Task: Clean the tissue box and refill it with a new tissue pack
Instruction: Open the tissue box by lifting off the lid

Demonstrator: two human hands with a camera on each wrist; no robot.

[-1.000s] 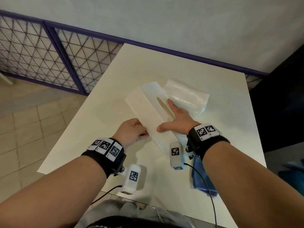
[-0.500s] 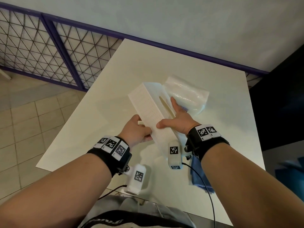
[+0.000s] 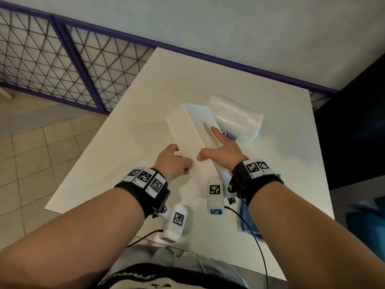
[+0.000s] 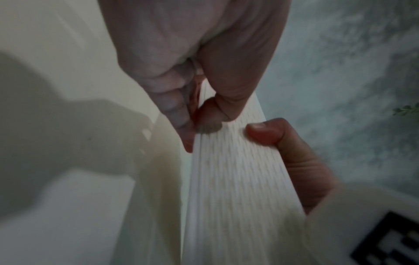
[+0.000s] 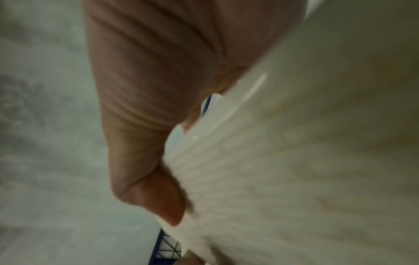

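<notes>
A white ribbed tissue box [image 3: 188, 134] is lifted off the white table [image 3: 129, 130], tilted, with its slotted top facing up and right. My left hand [image 3: 173, 163] grips its lower near edge; in the left wrist view the fingers [image 4: 176, 111] and thumb pinch the rim of the box [image 4: 238, 179]. My right hand [image 3: 223, 149] holds the box across the top, thumb on the ribbed side, fingers lying beside the slot; the right wrist view shows the thumb [image 5: 158, 197] pressed on the box [image 5: 294, 161]. A new tissue pack [image 3: 237, 119] in clear plastic lies behind the box.
A blue cloth [image 3: 248, 220] lies on the table near its front right edge, partly under my right forearm. A purple-framed mesh fence [image 3: 62, 59] stands to the left beyond the table, over a tiled floor. A dark surface borders the table's right side.
The tissue box has come up from lying flat on the table and is now tilted in both hands. My left hand has moved in under its near edge.
</notes>
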